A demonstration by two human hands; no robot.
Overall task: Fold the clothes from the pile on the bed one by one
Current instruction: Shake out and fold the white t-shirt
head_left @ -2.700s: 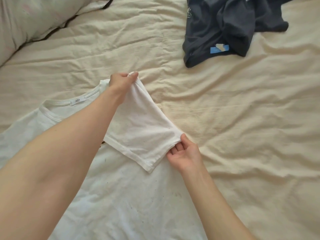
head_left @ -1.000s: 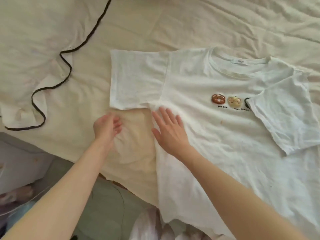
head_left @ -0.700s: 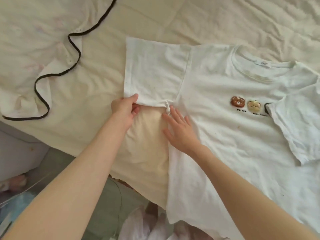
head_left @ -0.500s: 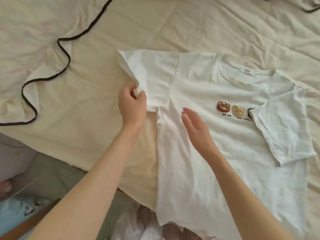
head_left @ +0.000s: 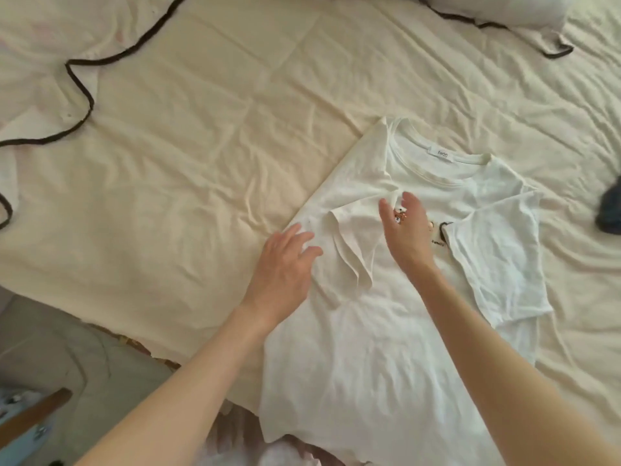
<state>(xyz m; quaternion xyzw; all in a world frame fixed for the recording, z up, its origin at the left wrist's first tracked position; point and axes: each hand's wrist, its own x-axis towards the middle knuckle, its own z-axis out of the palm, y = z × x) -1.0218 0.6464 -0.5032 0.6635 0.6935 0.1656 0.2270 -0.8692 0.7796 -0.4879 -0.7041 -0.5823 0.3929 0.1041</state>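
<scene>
The bed point(head_left: 201, 156) is covered by a creased cream sheet. A white T-shirt point(head_left: 369, 364) is spread face up on it, its hem reaching the bed's near edge. Both sleeves are folded inward over the shirt's chest: the left sleeve point(head_left: 353, 250) toward the middle, the right sleeve point(head_left: 497, 260) beside the small bear print. A pale cloth with dark piping point(head_left: 50, 79) is seen beyond the shirt's left side. What may be a dark garment point(head_left: 610, 210) is glimpsed, blurred, past the shirt's right sleeve. The left hand point(head_left: 285, 264) is laid flat, fingers spread, at the left sleeve's fold. The right hand point(head_left: 406, 230) is held over the print with fingers relaxed, nothing gripped.
</scene>
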